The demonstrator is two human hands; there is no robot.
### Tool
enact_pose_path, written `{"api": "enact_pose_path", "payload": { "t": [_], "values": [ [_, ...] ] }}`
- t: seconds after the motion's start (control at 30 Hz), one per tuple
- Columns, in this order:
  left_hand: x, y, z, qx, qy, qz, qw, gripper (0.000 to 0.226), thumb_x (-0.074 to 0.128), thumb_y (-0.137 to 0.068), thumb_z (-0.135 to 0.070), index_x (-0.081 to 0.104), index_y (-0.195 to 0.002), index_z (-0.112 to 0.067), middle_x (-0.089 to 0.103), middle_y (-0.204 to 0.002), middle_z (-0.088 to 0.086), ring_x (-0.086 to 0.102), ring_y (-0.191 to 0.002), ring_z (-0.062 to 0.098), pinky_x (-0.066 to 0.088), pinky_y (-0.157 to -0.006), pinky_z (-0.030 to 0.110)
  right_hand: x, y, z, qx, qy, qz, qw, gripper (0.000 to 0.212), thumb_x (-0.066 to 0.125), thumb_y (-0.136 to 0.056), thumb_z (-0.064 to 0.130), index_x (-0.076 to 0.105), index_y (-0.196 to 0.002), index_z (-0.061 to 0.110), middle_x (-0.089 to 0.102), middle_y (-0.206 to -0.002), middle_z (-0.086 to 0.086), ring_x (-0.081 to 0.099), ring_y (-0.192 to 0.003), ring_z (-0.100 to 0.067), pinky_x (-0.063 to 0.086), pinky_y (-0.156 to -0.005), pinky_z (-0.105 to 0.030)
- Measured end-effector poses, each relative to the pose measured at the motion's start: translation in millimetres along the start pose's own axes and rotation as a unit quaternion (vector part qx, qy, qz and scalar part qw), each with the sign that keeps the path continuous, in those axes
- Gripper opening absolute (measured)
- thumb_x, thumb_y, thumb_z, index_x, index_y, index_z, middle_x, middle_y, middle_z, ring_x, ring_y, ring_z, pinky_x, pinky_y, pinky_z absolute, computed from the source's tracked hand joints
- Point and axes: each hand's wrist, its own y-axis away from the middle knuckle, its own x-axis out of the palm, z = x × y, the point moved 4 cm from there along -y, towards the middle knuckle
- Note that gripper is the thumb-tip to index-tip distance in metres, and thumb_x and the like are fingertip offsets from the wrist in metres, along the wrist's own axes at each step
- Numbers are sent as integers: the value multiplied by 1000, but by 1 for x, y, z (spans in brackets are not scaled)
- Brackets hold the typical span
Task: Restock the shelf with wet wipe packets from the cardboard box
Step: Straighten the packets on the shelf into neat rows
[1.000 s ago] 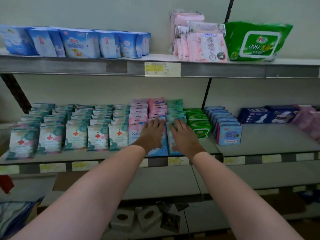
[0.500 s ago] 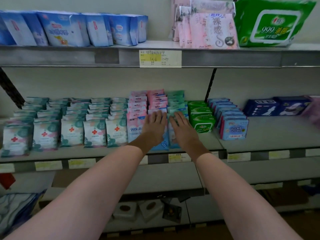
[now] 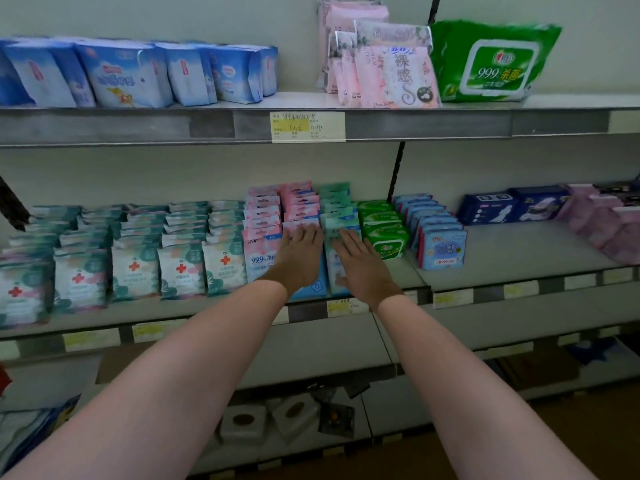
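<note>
On the middle shelf [image 3: 512, 251] stand rows of small wet wipe packets. My left hand [image 3: 298, 256] lies flat with straight fingers against the front packet of the pink-and-blue row [image 3: 299, 209]. My right hand [image 3: 360, 266] lies flat the same way on the front packet of the teal row [image 3: 337, 207] beside it. Another pink row with a "999" packet [image 3: 260, 252] stands just left of my left hand. Neither hand grips anything. No cardboard box shows clearly.
White-and-teal red-cross packets [image 3: 135, 268] fill the shelf's left part. Green packs [image 3: 386, 233] and blue packs [image 3: 438, 244] stand right of my hands, dark blue boxes [image 3: 512, 206] farther right. The top shelf holds blue, pink and a large green pack [image 3: 491, 64].
Both hands stay flat on the front packets of the two rows; they have shifted only slightly. The camera has moved a little closer and tilted.
</note>
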Motion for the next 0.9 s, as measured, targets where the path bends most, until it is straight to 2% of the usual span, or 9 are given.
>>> {"api": "enact_pose_path", "payload": {
  "t": [0.13, 0.27, 0.5, 0.63, 0.7, 0.83, 0.9],
  "values": [
    [-18, -2, -7, 31, 34, -43, 998, 73, 54, -92, -21, 17, -153, -7, 21, -158, 13, 23, -143, 32, 18, -118, 44, -11, 15, 3, 16, -41, -37, 998, 78, 66, -93, 24, 23, -156, 6, 12, -166, -11, 8, -154, -27, 5, -123, -41],
    [-26, -5, -29, 72, 53, -74, 993, 68, 54, -94, -25, 23, -152, -8, 28, -155, 13, 28, -141, 30, 22, -116, 43, -13, 31, -29, 90, -23, -37, 995, 72, 57, -98, 22, 18, -157, 8, 10, -166, -11, 9, -153, -26, 5, -123, -40],
    [-29, -36, -96, 109, 15, -55, 992, 68, 57, -89, -22, 28, -150, -13, 31, -154, 13, 29, -139, 32, 25, -115, 45, -20, 55, -106, 130, 24, -24, 991, 75, 58, -97, 23, 16, -157, 10, 9, -166, -10, 9, -153, -27, 7, -123, -42],
    [-26, -66, -136, 89, 9, -28, 996, 65, 58, -89, -22, 31, -148, -13, 35, -150, 14, 32, -137, 32, 30, -111, 46, -18, 54, -152, 118, 6, -56, 991, 64, 51, -99, 15, 23, -155, 7, 18, -163, -14, 16, -151, -31, 11, -122, -44],
    [-21, -79, -148, 64, 2, -7, 998, 69, 57, -90, -22, 26, -151, -13, 29, -154, 14, 28, -140, 33, 27, -113, 46, -13, 51, -172, 101, 6, -45, 994, 65, 49, -99, 13, 19, -157, 7, 14, -165, -14, 13, -152, -31, 10, -123, -43],
    [-8, -100, -160, 10, 5, 12, 1000, 78, 52, -92, -18, 7, -156, -15, 8, -163, 13, 9, -149, 33, 15, -121, 48, -5, 39, -209, 67, 43, -21, 997, 88, 64, -92, 16, 7, -159, 8, 4, -166, -13, 5, -153, -32, 7, -124, -45],
    [-1, -106, -165, -8, -2, 23, 1000, 80, 50, -93, -14, 1, -156, -14, 1, -163, 13, 2, -150, 35, 11, -121, 48, 3, 34, -223, 51, 56, -9, 997, 90, 64, -93, 19, 4, -159, 9, 3, -166, -13, 3, -153, -32, 6, -124, -46]
  ]
}}
